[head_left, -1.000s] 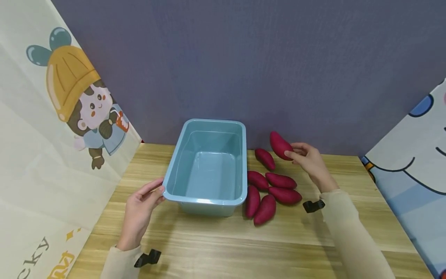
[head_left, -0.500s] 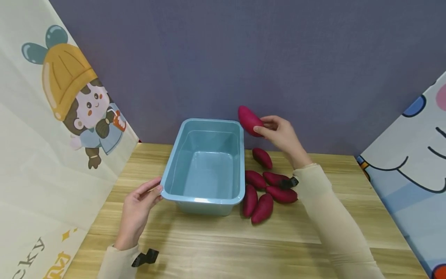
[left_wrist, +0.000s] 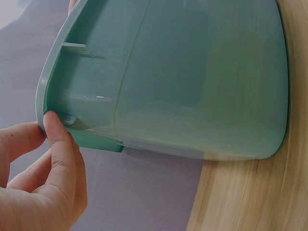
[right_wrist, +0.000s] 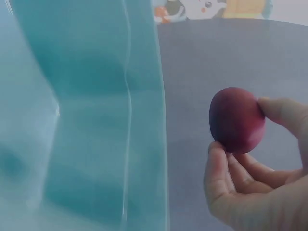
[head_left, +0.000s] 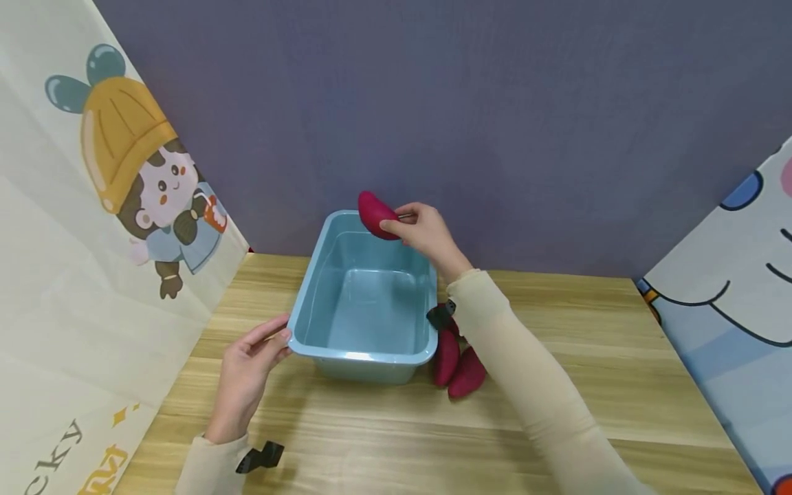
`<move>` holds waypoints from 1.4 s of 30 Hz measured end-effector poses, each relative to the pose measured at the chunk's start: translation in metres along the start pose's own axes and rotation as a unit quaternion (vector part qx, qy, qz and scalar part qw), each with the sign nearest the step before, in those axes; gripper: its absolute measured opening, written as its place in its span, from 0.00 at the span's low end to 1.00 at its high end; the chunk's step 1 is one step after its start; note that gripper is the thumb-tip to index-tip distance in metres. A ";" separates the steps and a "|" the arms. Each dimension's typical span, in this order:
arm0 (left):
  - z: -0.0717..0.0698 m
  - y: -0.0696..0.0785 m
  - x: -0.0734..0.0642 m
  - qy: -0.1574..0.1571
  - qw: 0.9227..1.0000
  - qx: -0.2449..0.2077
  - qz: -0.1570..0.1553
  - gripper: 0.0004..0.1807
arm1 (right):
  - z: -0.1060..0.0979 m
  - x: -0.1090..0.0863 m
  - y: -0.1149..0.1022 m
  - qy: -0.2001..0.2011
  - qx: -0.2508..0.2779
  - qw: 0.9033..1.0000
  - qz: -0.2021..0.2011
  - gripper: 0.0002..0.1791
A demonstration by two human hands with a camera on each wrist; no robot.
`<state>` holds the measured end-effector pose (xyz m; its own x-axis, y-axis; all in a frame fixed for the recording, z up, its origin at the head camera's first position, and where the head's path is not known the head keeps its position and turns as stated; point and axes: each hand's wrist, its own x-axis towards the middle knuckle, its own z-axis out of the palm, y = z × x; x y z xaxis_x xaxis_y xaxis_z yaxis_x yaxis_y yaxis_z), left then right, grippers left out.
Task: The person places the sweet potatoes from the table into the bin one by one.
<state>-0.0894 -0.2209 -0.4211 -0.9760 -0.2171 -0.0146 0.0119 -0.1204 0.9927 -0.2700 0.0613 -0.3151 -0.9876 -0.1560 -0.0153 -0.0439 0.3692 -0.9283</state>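
Note:
A blue plastic bin (head_left: 371,357) stands on the wooden table, its inside bare in the head view. My left hand (head_left: 244,378) pinches the bin's rim at the near left corner; the left wrist view shows the thumb and fingertips on either side of that rim (left_wrist: 42,96). Above the bin's far end, my right hand (head_left: 427,237) holds a purple-red sweet potato (head_left: 375,216) between thumb and fingers. In the right wrist view the sweet potato (right_wrist: 237,120) appears end-on, higher than the bin's edge.
More sweet potatoes (head_left: 468,375) lie on the table (head_left: 371,440) along the bin's right side, several of them hidden under the right forearm. A grey-blue wall (head_left: 495,124) rises behind the bin. Printed cloth panels (head_left: 62,275) flank the table.
My right hand has carried the sweet potato up and left, from beside the others on the table to over the bin's far end. The left hand has stayed at the rim.

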 end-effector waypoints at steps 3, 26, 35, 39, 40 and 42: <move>0.000 0.000 0.000 0.004 1.000 -0.005 0.002 0.25 | 0.016 0.003 0.001 -0.014 0.006 1.000 0.007 0.30; 0.001 -0.001 0.001 0.005 1.000 -0.020 0.011 0.24 | 0.055 0.010 0.026 -0.059 -0.127 0.990 0.008 0.31; 0.001 0.001 0.000 0.003 1.000 -0.027 0.008 0.26 | 0.054 0.010 0.026 -0.065 -0.128 0.990 0.014 0.29; 0.002 0.001 0.000 0.004 1.000 -0.025 0.008 0.26 | 0.053 0.010 0.025 -0.060 -0.122 0.991 0.016 0.28; 0.002 0.001 0.000 0.005 1.000 -0.023 0.008 0.25 | 0.052 0.010 0.025 -0.060 -0.117 0.991 0.015 0.28; 0.002 0.001 0.001 0.006 1.000 -0.021 0.007 0.25 | 0.050 0.009 0.023 -0.061 -0.111 0.992 0.009 0.28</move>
<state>-0.0905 -0.2190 -0.4200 -0.9732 -0.2301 -0.0018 0.0354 -0.1573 0.9869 -0.2727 0.0224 -0.3551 -0.9638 -0.2513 -0.0886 -0.0712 0.5632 -0.8233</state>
